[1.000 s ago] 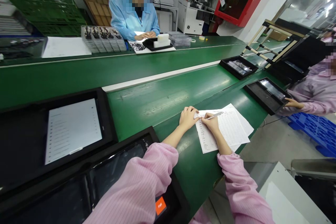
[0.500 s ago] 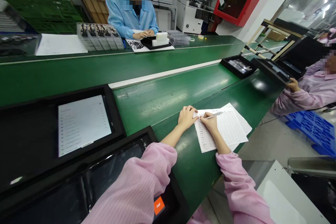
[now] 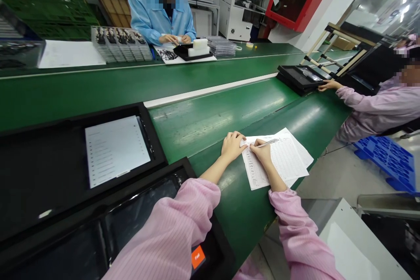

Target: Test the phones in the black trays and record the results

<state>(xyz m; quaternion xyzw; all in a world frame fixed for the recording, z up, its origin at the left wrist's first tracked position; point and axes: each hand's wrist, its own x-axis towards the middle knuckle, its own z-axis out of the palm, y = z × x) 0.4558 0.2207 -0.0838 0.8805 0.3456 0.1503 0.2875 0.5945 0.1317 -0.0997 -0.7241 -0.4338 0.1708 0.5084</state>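
My right hand (image 3: 261,152) is closed around a slim pen (image 3: 271,142), its tip near the upper left part of a printed form (image 3: 278,159). Ruled columns cover the sheet, with small marks down its left side. My left hand (image 3: 232,145) lies with fingers apart on the green bench, its thumb at the form's upper left corner. A second sheet (image 3: 303,154) sticks out from under the form. Left of my arms, a black tray (image 3: 157,148) carries a lit tablet (image 3: 118,151). A nearer black tray (image 3: 188,168) holds dark-screened devices, partly hidden by my left sleeve.
Across the green line (image 3: 210,72), a person in blue (image 3: 160,13) works beside clear trays (image 3: 121,43) and a stack of plastic trays (image 3: 222,46). At right, a co-worker's hand (image 3: 330,85) touches stacked black trays (image 3: 300,78). A blue pallet (image 3: 387,162) lies on the floor.
The tray with the lit tablet has slid right. The co-worker at right has set a black tray onto another one. My hands stay in nearly the same place.
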